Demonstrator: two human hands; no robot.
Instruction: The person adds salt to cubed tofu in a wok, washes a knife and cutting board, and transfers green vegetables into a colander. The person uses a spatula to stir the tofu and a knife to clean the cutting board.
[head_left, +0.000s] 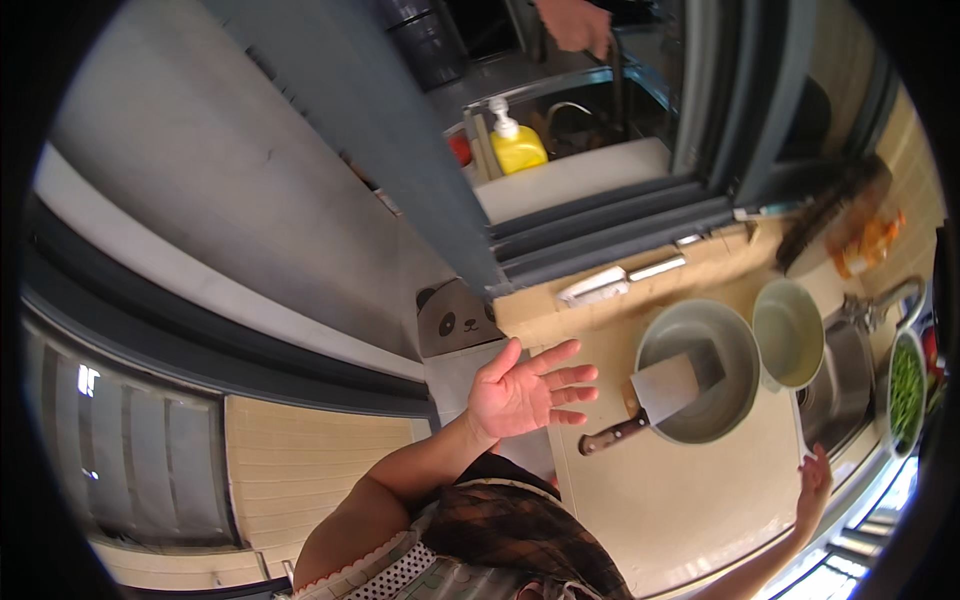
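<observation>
My left hand (517, 394) is raised with palm up and fingers spread, holding nothing, left of the counter's edge. My right hand (814, 484) is at the far side of the counter by the sink, at the end of a thin white handle or edge; whether its fingers close on it cannot be told. Between the hands, a cleaver (666, 390) with a dark riveted wooden handle lies across the rim of a large round grey-green pan (712, 427). A pale green bowl or pot (787, 334) stands beside the pan, next to the steel sink (844, 375).
A knife (656, 268) lies on the tiled ledge below the sliding window frame. Beyond the sink sits a colander of green vegetables (906, 394). A yellow pump bottle (519, 148) stands behind the window, where another hand (577, 26) shows. A panda mat (457, 319) lies on the floor.
</observation>
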